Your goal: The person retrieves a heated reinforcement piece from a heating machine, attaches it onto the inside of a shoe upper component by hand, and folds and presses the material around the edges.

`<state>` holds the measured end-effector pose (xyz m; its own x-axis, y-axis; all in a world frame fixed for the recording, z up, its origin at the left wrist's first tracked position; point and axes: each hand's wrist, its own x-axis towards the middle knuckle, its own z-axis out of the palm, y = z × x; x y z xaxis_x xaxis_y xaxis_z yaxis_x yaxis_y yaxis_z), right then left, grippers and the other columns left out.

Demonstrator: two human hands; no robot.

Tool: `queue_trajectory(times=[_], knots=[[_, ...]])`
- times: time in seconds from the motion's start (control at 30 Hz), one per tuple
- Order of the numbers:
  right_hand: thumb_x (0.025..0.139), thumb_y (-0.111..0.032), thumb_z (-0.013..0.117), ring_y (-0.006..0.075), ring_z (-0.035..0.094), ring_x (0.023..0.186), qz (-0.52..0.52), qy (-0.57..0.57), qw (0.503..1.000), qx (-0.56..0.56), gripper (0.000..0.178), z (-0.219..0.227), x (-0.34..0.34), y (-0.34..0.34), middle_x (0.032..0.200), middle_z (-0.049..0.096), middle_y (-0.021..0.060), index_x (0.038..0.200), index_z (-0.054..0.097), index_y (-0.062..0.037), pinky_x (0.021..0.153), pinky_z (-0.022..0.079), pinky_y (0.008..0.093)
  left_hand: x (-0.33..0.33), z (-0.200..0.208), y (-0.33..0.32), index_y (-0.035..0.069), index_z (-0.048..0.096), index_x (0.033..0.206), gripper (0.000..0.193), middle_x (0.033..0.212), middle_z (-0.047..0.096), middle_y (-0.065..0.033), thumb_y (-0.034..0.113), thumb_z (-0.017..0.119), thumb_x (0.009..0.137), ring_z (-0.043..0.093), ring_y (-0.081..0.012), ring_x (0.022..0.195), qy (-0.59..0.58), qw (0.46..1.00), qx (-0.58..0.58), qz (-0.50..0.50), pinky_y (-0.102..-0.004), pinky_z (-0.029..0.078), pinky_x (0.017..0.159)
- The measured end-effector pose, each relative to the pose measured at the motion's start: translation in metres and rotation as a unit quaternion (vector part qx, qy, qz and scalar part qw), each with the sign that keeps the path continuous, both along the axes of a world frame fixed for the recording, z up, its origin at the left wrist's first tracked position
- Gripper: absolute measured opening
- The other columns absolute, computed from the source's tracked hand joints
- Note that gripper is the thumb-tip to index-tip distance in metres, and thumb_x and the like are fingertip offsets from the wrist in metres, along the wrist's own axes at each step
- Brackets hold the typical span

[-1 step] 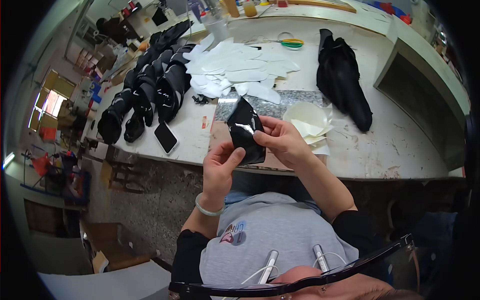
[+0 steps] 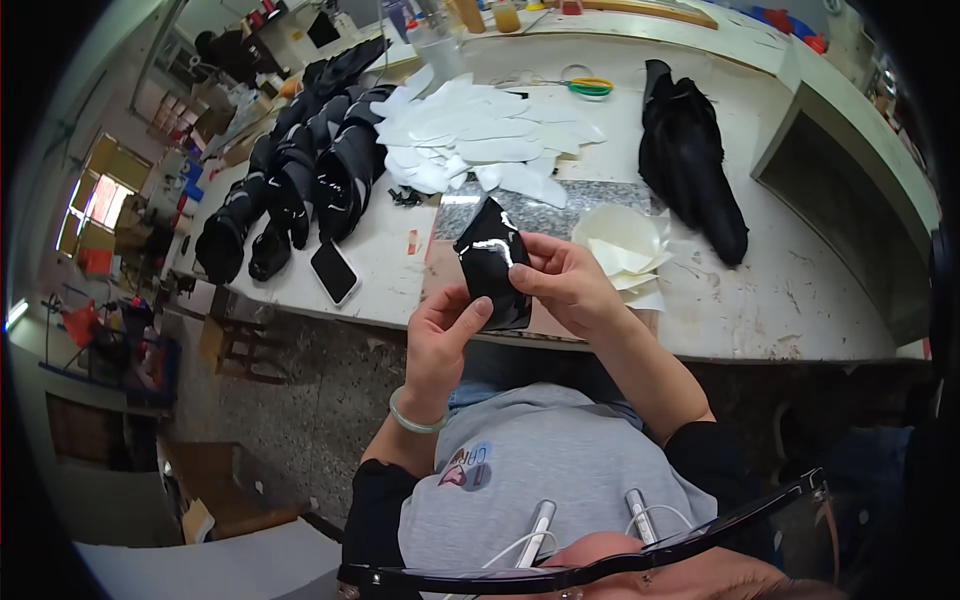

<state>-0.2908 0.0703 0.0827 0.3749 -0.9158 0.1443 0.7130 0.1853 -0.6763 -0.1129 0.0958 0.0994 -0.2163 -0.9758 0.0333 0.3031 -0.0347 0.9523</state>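
Over the table's front edge I hold a glossy black piece of patent-like material [image 2: 492, 262], tilted, with light glinting off its upper part. My left hand [image 2: 442, 325] pinches its lower left edge between thumb and fingers. On its right edge my right hand [image 2: 565, 280] is closed, thumb on the front face and fingers behind. Beneath and beyond the piece lies a grey speckled slab [image 2: 560, 194]. Just right of my right hand are cream-coloured sheets [image 2: 610, 235], stacked loosely.
White flat cut pieces [image 2: 465, 130] lie heaped at the back middle. Rows of nested black glossy pieces [image 2: 335, 190] stand left, near a phone [image 2: 334, 273]. Scissors with green and yellow handles [image 2: 590, 88] lie behind. A black bundle [image 2: 692, 165] rests right, beside an open-fronted box [image 2: 850, 215].
The table and its things sit slightly farther right in the view. The glint on the black piece has shifted a little; both hands keep their hold.
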Motion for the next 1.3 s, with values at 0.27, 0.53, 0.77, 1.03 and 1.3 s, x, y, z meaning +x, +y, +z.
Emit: queue_trajectory(times=[0.27, 0.53, 0.77, 1.03, 1.3], knots=[[0.08, -0.005, 0.068, 0.0127, 0.059, 0.094, -0.003, 0.017, 0.996, -0.083, 0.05, 0.018, 0.057, -0.02, 0.109, 0.061, 0.0085, 0.125, 0.046, 0.0032, 0.082, 0.049, 0.0276, 0.04, 0.041, -0.025, -0.005, 0.06, 0.105, 0.024, 0.093, 0.063, -0.0047, 0.012, 0.061, 0.089, 0.057, -0.0064, 0.082, -0.049, 0.988, -0.142, 0.041, -0.0197, 0.046, 0.072], [0.078, -0.014, 0.071, 0.0184, 0.057, 0.098, -0.181, 0.307, 0.918, -0.175, 0.054, -0.034, 0.05, -0.014, 0.109, 0.06, 0.0115, 0.125, 0.049, 0.0008, 0.085, 0.048, 0.0324, 0.058, -0.025, -0.044, -0.004, 0.054, 0.113, 0.03, 0.103, 0.061, -0.006, 0.005, 0.062, 0.086, 0.056, -0.0103, 0.091, -0.06, 0.994, -0.084, -0.043, -0.0233, 0.044, 0.08], [0.082, -0.041, 0.064, 0.0319, 0.055, 0.103, -0.517, 0.713, 0.47, -0.06, 0.055, -0.028, -0.103, 0.035, 0.111, 0.059, 0.0187, 0.117, 0.054, 0.0007, 0.089, 0.043, 0.0387, 0.054, -0.007, -0.055, -0.007, 0.061, 0.097, 0.023, 0.098, 0.053, -0.0088, 0.001, 0.07, 0.077, 0.057, -0.0198, 0.089, -0.159, 0.92, -0.356, 0.043, -0.0268, 0.044, 0.077], [0.078, -0.038, 0.066, 0.0338, 0.049, 0.112, -0.43, 0.702, 0.548, 0.148, 0.061, -0.071, -0.067, 0.024, 0.122, 0.05, 0.0198, 0.122, 0.045, -0.001, 0.095, 0.039, 0.038, 0.024, -0.038, -0.083, -0.004, 0.057, 0.098, 0.026, 0.082, 0.056, -0.0166, 0.007, 0.069, 0.077, 0.053, -0.0336, 0.072, -0.448, 0.798, -0.393, -0.09, -0.0368, 0.043, 0.063], [0.064, -0.007, 0.081, 0.0163, 0.05, 0.103, -0.632, 0.365, 0.671, 0.128, 0.066, -0.092, -0.15, 0.073, 0.109, 0.049, 0.005, 0.121, 0.046, -0.0045, 0.089, 0.045, 0.0295, 0.017, -0.048, -0.084, -0.002, 0.058, 0.107, 0.034, 0.087, 0.059, -0.0126, 0.008, 0.067, 0.076, 0.054, -0.0293, 0.082, -0.483, 0.731, -0.435, -0.206, -0.0377, 0.043, 0.073]])
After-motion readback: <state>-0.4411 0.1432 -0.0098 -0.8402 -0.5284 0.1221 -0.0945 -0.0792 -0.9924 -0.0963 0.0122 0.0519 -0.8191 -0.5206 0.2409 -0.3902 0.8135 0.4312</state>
